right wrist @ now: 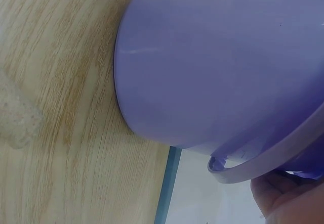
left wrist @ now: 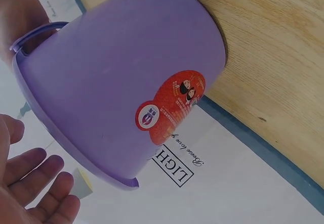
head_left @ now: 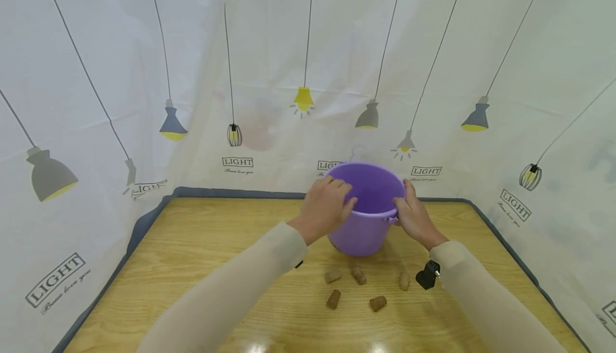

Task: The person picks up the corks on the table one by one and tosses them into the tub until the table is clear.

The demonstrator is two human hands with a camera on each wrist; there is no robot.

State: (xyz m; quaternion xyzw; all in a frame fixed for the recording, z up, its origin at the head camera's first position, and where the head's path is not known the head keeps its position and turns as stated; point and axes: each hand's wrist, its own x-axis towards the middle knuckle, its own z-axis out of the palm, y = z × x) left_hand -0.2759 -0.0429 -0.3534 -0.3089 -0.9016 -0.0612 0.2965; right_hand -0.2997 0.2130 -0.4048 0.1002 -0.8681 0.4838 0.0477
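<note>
A purple bucket (head_left: 358, 235) stands upright on the wooden table, its inside facing me. Beside its rim on the left is my left hand (head_left: 327, 206); the left wrist view shows those fingers (left wrist: 38, 176) loosely bent and apart from the rim. My right hand (head_left: 416, 216) grips the rim on the right, near the joint of the handle (right wrist: 273, 158), with the thumb at the inner side. A red sticker (left wrist: 177, 102) shows on the bucket's far wall. The bottom of the inside is hidden from the head view.
In front of the bucket lie several corks, among them a dark brown cork (head_left: 333, 299), another brown cork (head_left: 378, 303) and a paler cork (head_left: 404, 281). A white curtain (head_left: 269, 64) printed with lamps hangs behind the table (head_left: 216, 235) and along both sides.
</note>
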